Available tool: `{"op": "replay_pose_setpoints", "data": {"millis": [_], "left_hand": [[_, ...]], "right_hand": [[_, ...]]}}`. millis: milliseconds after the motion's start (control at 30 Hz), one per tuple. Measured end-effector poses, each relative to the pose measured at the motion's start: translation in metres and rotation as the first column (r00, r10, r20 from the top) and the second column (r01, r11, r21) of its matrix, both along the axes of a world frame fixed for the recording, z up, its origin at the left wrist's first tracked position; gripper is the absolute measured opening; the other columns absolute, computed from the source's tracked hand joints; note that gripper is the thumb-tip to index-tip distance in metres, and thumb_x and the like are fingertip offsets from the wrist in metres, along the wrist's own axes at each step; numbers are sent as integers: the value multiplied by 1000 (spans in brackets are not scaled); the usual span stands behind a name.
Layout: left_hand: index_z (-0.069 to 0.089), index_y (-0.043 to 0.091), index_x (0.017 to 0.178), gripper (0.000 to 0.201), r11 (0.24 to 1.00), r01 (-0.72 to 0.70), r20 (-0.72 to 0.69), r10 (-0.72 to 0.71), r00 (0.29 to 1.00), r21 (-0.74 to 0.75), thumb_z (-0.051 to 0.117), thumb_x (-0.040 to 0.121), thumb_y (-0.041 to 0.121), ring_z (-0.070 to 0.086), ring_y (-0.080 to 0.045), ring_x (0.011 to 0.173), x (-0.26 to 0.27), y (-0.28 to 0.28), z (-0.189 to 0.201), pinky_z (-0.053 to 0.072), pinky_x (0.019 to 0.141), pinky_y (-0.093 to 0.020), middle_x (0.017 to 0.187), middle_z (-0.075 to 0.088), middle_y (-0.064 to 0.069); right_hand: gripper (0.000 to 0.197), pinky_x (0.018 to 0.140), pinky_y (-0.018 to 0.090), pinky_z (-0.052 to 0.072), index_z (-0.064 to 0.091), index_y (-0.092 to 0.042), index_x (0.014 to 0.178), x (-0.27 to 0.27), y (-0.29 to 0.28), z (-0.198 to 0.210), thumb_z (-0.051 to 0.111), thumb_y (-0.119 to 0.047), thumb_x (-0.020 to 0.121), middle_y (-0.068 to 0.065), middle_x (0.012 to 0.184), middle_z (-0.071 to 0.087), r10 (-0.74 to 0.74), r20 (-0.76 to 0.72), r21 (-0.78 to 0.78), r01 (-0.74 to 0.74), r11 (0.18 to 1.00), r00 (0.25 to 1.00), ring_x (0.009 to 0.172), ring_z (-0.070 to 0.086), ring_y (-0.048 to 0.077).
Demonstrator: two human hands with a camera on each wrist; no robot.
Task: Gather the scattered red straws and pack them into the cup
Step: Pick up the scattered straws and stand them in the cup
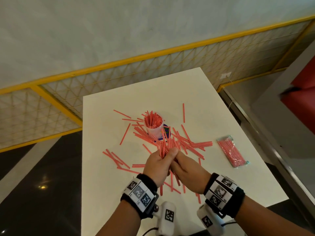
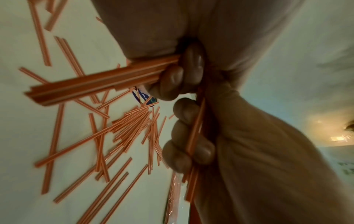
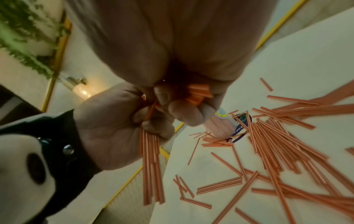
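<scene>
A clear cup [image 1: 153,129], packed with red straws, stands mid-table on a purple mat. Loose red straws [image 1: 189,143] lie all around it and toward me. My left hand [image 1: 158,163] grips a bundle of straws [image 1: 164,148] just above the table, its tips fanning toward the cup. My right hand [image 1: 186,172] presses against the left, fingers curled round a few straws [image 2: 194,133]. The left wrist view shows the gripped bundle [image 2: 95,84] under my left hand [image 2: 168,78]. In the right wrist view my right hand [image 3: 184,109] holds straw ends near the cup [image 3: 220,125].
A sealed plastic packet of red straws [image 1: 231,153] lies at the right of the white table [image 1: 213,103]. The table's left edge drops to a dark floor; a yellow-framed mesh fence [image 1: 119,75] runs behind. A red seat [image 1: 301,97] stands at far right.
</scene>
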State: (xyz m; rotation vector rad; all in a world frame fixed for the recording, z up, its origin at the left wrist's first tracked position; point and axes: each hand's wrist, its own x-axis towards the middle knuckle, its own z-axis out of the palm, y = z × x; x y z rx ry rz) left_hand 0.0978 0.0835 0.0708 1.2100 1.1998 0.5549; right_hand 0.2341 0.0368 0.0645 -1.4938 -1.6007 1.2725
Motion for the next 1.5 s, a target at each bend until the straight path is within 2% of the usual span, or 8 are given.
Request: {"op": "replay_pose_setpoints", "data": {"millis": [200, 367, 567, 733, 867, 1133, 1367, 1500], "left_hand": [[70, 24, 80, 43, 971, -143, -126, 169, 978, 192, 51, 101, 56, 65, -12, 65, -1, 8, 4, 55, 73, -36, 63, 65, 7], [63, 19, 80, 49, 947, -140, -52, 162, 985, 288, 43, 100, 59, 59, 13, 65, 9, 4, 29, 45, 66, -5, 73, 62, 11], [65, 16, 82, 42, 928, -102, 113, 66, 991, 358, 48, 105, 48, 68, -14, 87, 16, -2, 38, 53, 86, -27, 84, 70, -3], [65, 11, 88, 27, 933, -97, 139, 51, 989, 346, 75, 88, 36, 64, -26, 62, 20, -8, 52, 53, 51, -35, 73, 67, -10], [52, 2, 75, 41, 923, -188, 181, 133, 975, 335, 77, 90, 30, 46, -35, 58, 16, -4, 42, 47, 59, -35, 66, 48, -29], [50, 6, 73, 59, 963, -110, -5, 114, 993, 247, 53, 96, 61, 48, -17, 54, -2, -9, 17, 47, 58, -39, 56, 47, -2], [48, 9, 72, 56, 957, -152, -148, 192, 970, 246, 47, 99, 57, 43, -18, 54, -39, -18, -4, 48, 55, -53, 59, 44, -3], [48, 10, 72, 52, 970, -106, -245, 159, 956, 217, 50, 100, 54, 42, -15, 56, -47, -24, -12, 47, 60, -46, 58, 45, 3]], "right_hand": [[31, 69, 38, 55, 51, -22, 111, 0, -4, 4, 63, -46, 95, -5, 87, 58, -47, -63, -245, 30, 969, 997, 71, 56, 12], [17, 66, 37, 55, 63, -15, 96, -5, -2, 10, 72, -24, 85, 6, 82, 71, 34, -298, -356, -145, 923, 954, 62, 63, 20], [8, 54, 27, 46, 60, -1, 79, -6, 12, 6, 65, -6, 81, 8, 59, 56, -64, -280, -381, -49, 923, 958, 50, 51, 16], [9, 49, 24, 43, 53, 4, 80, -4, 22, 9, 56, 5, 88, 14, 67, 50, -43, -228, -268, -21, 963, 973, 51, 49, 13], [16, 44, 25, 36, 50, -9, 74, -4, 24, 8, 59, -4, 86, -1, 53, 45, 6, -212, -212, -52, 976, 977, 44, 41, 13], [27, 74, 36, 61, 59, -21, 107, 4, 9, -20, 65, -31, 83, -5, 99, 67, 257, 219, -280, -192, 941, 941, 80, 69, 14], [35, 75, 30, 48, 56, -8, 124, 28, 47, -72, 51, -35, 103, 11, 119, 66, -10, 645, -328, 289, 900, 764, 98, 64, 25], [33, 79, 39, 53, 68, -7, 112, 25, 70, -90, 58, -34, 96, 14, 112, 69, 14, 665, -330, 277, 902, 746, 103, 67, 33]]}}
